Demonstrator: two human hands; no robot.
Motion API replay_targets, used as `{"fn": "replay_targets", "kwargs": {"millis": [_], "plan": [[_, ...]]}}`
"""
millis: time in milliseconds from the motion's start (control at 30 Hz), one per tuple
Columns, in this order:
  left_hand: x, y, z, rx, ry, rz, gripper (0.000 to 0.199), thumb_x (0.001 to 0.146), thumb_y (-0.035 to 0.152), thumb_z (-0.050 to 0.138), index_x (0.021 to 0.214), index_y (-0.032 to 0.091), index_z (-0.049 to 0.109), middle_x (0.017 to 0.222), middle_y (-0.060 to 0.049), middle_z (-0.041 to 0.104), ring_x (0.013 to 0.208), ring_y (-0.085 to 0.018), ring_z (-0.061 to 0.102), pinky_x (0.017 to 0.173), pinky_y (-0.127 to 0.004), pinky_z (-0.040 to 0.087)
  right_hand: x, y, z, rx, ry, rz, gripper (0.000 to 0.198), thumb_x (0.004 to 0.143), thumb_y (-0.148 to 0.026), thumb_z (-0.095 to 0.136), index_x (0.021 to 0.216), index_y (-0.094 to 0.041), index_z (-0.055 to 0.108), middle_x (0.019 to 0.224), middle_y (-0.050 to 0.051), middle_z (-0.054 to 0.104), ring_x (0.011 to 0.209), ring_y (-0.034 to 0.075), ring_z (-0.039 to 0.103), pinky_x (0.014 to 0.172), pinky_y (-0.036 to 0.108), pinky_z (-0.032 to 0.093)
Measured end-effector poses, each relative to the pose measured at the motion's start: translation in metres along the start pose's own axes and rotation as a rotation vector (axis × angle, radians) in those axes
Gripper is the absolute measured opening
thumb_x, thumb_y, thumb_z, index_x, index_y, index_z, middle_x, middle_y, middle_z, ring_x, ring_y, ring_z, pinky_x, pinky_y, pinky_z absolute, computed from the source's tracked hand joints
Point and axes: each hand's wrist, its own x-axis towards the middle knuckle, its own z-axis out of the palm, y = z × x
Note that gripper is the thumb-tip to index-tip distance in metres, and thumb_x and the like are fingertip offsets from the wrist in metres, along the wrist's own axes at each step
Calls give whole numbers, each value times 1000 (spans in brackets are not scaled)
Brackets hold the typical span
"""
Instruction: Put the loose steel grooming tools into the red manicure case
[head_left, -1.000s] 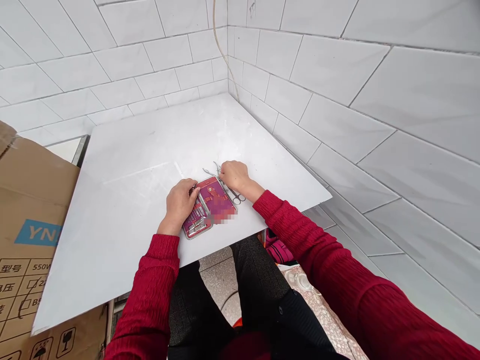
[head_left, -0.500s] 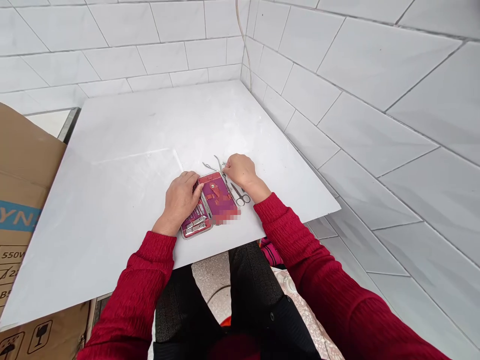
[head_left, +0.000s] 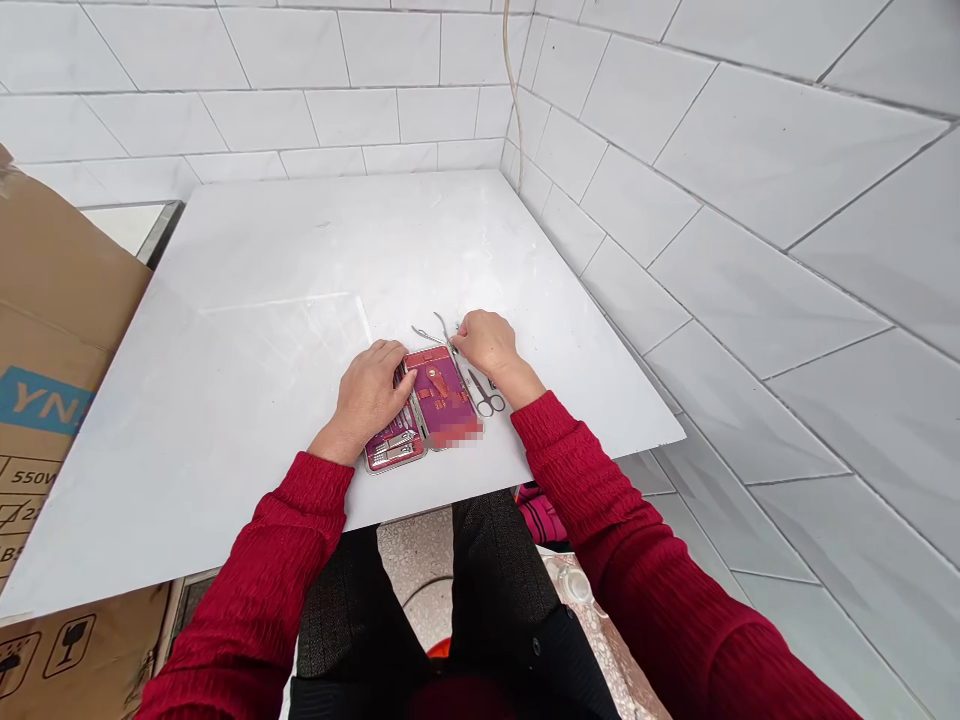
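Observation:
An open manicure case (head_left: 442,437) with a red and purple lining lies near the table's front edge. My left hand (head_left: 369,395) grips its left half, fingers over the far edge and thumb at the middle fold. Nail clippers (head_left: 394,448) and several slim tools sit in that half. My right hand (head_left: 489,345) is closed in a pinch just beyond the case's far right corner; what its fingertips hold is hidden. Metal nippers (head_left: 441,326) with spread handles lie beside those fingertips. Small scissors (head_left: 487,400) rest right of the case, below my right wrist.
The white tabletop (head_left: 300,250) reaches back to a tiled wall (head_left: 367,115), with another tiled wall (head_left: 750,250) along the right. Cardboard boxes (head_left: 60,300) stand at the left. A thin cable (head_left: 511,70) hangs in the corner. My legs are under the front edge.
The camera view has shifted slightly, so the scene sits a little lower and further right. Both hands stay at nearly the same places by the case; the right fingertips have moved only slightly.

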Motion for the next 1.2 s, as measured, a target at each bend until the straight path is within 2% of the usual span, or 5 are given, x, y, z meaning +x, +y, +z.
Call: {"fn": "replay_targets", "kwargs": {"millis": [467, 633, 833, 1067, 1200], "plan": [[0, -1, 2, -13, 14, -8, 15, 95, 28, 49, 104, 22, 59, 107, -9, 66, 101, -29, 60, 89, -45, 51, -10, 5, 11, 373, 15, -54, 17, 87, -23, 61, 90, -22, 79, 80, 0, 75, 72, 15, 65, 63, 25, 42], [1, -3, 5, -22, 18, -7, 15, 95, 27, 49, 105, 22, 59, 109, -9, 67, 103, -29, 61, 91, -45, 50, -9, 7, 11, 303, 116, -46, 18, 89, -22, 60, 87, -22, 78, 84, 0, 76, 76, 15, 66, 64, 25, 41], [1, -5, 8, -46, 49, -60, 16, 90, 24, 53, 104, 21, 61, 119, -11, 68, 113, -31, 61, 99, -49, 49, -7, 8, 13, 253, 100, -39, 12, 88, -31, 67, 83, -23, 75, 88, 0, 77, 80, 16, 67, 62, 26, 37], [-3, -8, 7, -53, 66, -96, 11, 88, 22, 53, 94, 22, 63, 121, -11, 68, 118, -32, 60, 101, -51, 48, -12, 4, 10, 167, 110, -26, 17, 87, -18, 59, 83, -22, 75, 84, -1, 76, 79, 16, 66, 60, 27, 35], [-3, -7, 5, -25, 63, -75, 12, 90, 21, 51, 95, 22, 61, 121, -10, 68, 117, -30, 60, 99, -50, 48, -16, 1, 10, 144, 112, -44, 17, 92, -25, 58, 88, -22, 75, 89, -1, 77, 82, 16, 66, 62, 27, 36]]}}
